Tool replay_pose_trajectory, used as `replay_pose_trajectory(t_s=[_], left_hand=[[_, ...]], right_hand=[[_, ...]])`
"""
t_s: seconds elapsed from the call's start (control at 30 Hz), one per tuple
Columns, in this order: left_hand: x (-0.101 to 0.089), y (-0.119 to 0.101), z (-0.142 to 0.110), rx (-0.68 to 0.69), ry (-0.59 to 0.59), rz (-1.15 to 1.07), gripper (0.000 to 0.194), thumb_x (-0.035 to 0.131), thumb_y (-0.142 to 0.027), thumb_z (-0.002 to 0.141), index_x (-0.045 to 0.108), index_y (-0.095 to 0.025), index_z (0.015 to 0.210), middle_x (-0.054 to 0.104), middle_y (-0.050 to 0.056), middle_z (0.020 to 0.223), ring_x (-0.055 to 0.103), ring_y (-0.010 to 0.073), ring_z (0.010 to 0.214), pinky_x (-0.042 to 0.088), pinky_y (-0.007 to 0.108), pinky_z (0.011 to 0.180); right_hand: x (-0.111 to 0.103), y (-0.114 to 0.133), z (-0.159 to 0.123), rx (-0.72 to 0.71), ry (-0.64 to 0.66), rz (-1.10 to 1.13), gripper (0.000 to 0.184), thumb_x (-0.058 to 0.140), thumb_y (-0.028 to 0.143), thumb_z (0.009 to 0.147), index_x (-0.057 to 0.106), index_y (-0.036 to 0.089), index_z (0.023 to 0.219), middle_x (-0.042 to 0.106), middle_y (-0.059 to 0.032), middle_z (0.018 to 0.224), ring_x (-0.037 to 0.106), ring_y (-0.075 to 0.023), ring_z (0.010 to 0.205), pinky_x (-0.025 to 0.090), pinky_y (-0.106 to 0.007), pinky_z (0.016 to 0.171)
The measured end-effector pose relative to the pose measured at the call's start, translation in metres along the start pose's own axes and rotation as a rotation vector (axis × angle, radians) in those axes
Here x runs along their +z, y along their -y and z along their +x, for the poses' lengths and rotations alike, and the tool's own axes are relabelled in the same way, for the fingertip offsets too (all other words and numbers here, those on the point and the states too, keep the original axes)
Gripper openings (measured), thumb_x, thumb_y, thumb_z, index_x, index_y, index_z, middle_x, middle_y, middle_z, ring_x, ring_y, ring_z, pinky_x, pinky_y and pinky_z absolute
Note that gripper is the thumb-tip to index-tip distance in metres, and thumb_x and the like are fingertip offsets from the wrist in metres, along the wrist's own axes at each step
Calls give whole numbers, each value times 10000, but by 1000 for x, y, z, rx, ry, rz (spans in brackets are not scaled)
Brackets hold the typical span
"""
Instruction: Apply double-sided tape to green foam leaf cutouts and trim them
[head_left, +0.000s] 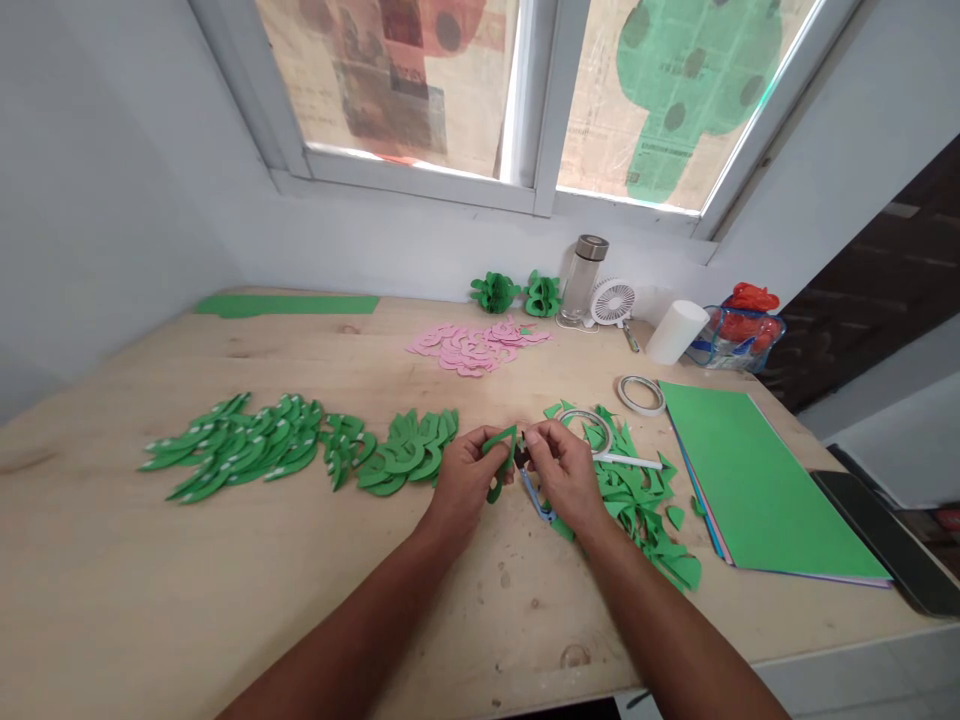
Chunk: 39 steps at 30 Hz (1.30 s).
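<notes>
My left hand [472, 468] is closed on a folded green paper cutout [501, 442], held upright over the middle of the table. Close beside it, my right hand [561, 468] is pinched at a small dark piece [521, 452] next to the cutout; what that piece is I cannot make out. A light-blue tool [535, 496] shows under the right fingers, partly hidden, so its kind is unclear. Left of my hands lie curved green cutouts [411, 452]. Green paper scraps [637, 500] spread by my right wrist, with a tape roll [589, 430] among them.
Green cutouts with white patches [240, 448] lie left; pink cutouts [476, 347] lie farther back. Two green paper figures [495, 292], a glass bottle [581, 280] and a small fan [613, 302] stand by the wall. Coloured sheets [772, 480] and another tape roll [641, 395] lie right.
</notes>
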<state>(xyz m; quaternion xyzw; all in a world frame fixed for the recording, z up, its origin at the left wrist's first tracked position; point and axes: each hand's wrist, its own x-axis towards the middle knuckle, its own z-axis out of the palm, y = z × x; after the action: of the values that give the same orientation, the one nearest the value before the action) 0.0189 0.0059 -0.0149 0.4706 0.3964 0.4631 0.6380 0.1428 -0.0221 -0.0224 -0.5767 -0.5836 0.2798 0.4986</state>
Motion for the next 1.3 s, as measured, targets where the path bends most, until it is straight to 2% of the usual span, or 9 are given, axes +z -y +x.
replay_pose_trajectory(t_s=[0.57, 0.83, 1.03, 1.3], left_hand=[[-1, 1, 0, -2, -13, -7, 139, 613, -283, 660, 586, -147, 647, 509, -38, 439, 420, 74, 409, 300, 196, 432], [0, 0, 0, -12, -20, -15, 143, 622, -288, 649, 584, -150, 644, 501, -42, 432, 417, 77, 402, 301, 203, 433], [0, -1, 0, -17, -20, -16, 163, 629, -308, 645, 582, -152, 634, 511, -38, 447, 418, 75, 408, 299, 200, 430], [1, -1, -1, -19, -4, -37, 155, 623, -297, 652, 567, -155, 622, 500, -35, 462, 419, 78, 423, 313, 204, 439]], right_hand=[[-1, 0, 0, -5, -63, -37, 192, 459, 291, 841, 576, 164, 756, 589, 1, 643, 530, -118, 580, 406, -218, 563], [-3, 4, 0, -23, -92, -48, 203, 460, 295, 838, 565, 166, 721, 567, 7, 618, 519, -118, 572, 409, -220, 562], [-2, 7, 1, -81, -105, -58, 106, 513, 232, 793, 591, 166, 819, 611, -6, 696, 537, -121, 609, 422, -221, 574], [0, 6, -1, -145, -79, -130, 120, 521, 209, 772, 588, 185, 868, 610, -22, 772, 543, -131, 654, 435, -235, 593]])
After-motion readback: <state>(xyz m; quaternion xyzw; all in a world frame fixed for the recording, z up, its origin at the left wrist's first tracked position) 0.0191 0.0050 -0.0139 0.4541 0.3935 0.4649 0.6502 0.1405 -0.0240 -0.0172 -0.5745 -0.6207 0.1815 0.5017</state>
